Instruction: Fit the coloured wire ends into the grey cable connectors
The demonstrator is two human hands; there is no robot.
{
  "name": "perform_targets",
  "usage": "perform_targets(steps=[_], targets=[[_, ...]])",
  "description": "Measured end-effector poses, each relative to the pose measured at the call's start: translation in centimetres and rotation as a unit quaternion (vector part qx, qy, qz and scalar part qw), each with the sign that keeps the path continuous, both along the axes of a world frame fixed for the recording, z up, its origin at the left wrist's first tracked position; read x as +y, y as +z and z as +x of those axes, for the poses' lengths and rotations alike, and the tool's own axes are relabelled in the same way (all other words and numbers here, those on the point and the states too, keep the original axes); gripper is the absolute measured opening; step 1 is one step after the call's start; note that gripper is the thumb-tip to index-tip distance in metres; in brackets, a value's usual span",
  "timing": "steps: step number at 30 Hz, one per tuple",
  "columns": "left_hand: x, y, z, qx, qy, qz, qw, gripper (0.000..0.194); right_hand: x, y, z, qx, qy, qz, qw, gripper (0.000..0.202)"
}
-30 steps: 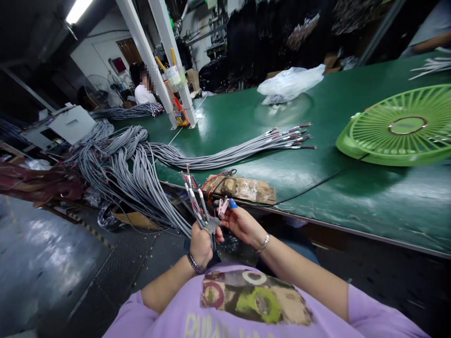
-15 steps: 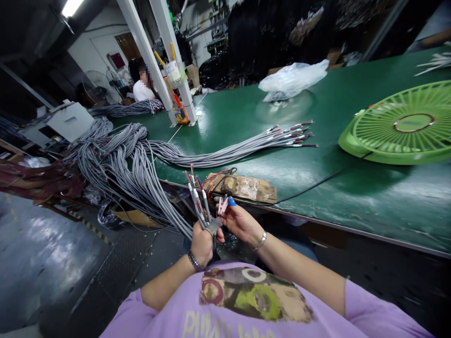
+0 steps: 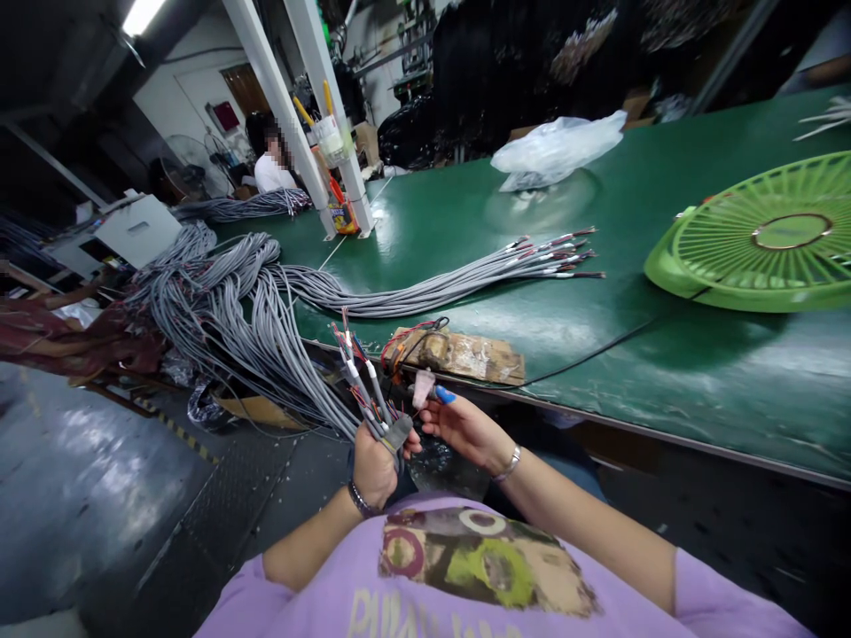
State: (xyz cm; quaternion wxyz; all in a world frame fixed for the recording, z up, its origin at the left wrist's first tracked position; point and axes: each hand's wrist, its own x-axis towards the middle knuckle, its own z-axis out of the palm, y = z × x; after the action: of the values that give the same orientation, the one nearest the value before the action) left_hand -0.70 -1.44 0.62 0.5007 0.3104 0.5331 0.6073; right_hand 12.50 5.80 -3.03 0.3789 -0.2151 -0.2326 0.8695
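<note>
The left hand (image 3: 372, 465) is gripping a bunch of grey cables (image 3: 363, 390), its fingers (image 3: 407, 437) wrapped tight around the sheaths so the stripped red, white and black ends are fanning up and away above the knuckles. Compared with half a second ago the bunch is leaning further to the left and the fist is sitting a little lower. The right hand (image 3: 465, 427) is hovering just right of the cable ends, its fingers (image 3: 444, 396), one capped in blue, pinching a small pale clip (image 3: 421, 387); the clip is now tipped flatter and a touch farther from the wire tips than before, not touching them. Whether the clip's own jaws are parted I cannot tell.

Just beyond the fingertips, on the near edge of the green bench (image 3: 665, 381), a worn brown block (image 3: 465, 354) is lying with red and black wires curling over its left end. A thin black cord (image 3: 585, 353) is running from it to the right. Left of the hands, a heavy mass of grey cable (image 3: 226, 310) is spilling off the bench toward the floor. Farther out, a laid bundle (image 3: 465, 279) is stretching rightward, its coloured tips pointing at a green fan grille (image 3: 764, 235). Beyond that a clear plastic bag (image 3: 558, 146) is resting, and at the far left another person (image 3: 269, 164) is sitting behind white posts (image 3: 312, 115).
</note>
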Motion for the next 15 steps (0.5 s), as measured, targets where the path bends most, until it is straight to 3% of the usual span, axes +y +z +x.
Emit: perform_targets(steps=[4,9,15], targets=[[0.1,-0.4,-0.2,0.015,0.0,0.022,1.0,0.03,-0.2,-0.2,0.4,-0.02,-0.001,0.031,0.999,0.023],[0.4,-1.1,-0.3,0.048,0.007,0.042,0.998,0.032,0.1,0.2,-0.1,-0.044,-0.007,0.029,0.999,0.034],[1.1,-0.7,0.1,0.037,0.05,0.031,0.998,0.033,0.8,1.4,-1.0,-0.076,-0.03,0.053,0.995,0.04]])
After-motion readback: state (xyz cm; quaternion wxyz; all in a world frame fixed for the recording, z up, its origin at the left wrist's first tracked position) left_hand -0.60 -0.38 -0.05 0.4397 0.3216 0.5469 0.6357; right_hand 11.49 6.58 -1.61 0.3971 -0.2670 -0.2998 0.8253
